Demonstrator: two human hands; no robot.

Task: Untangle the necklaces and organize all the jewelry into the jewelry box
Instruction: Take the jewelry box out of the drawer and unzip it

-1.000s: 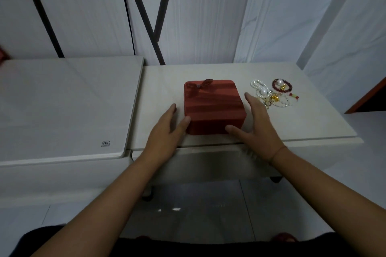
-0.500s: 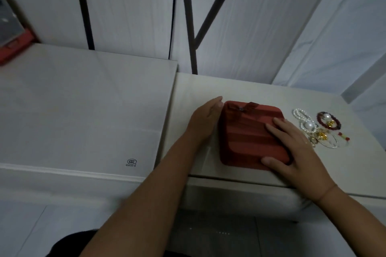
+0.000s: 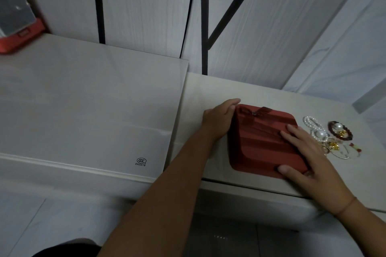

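Curled left hand [image 3: 219, 121] holds box [image 3: 261, 142] corner, right hand [image 3: 309, 156] spread flat on top | we only flanked it a second ago; opening looks next | jewelry [image 3: 330, 137] lies loose just beyond right hand

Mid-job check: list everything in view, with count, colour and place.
jewelry box: one, red, closed, on the table
pearl strand: one, white, right of box
bead bracelet: one, dark red, right of pearls
gold pieces: few, tangled beside the pearls
table: one, white
raised slab: one, white, left of table
blurred device: one, grey on red, far left
left hand: fingers curled at box's left side
right hand: flat on lid, thumb at near edge
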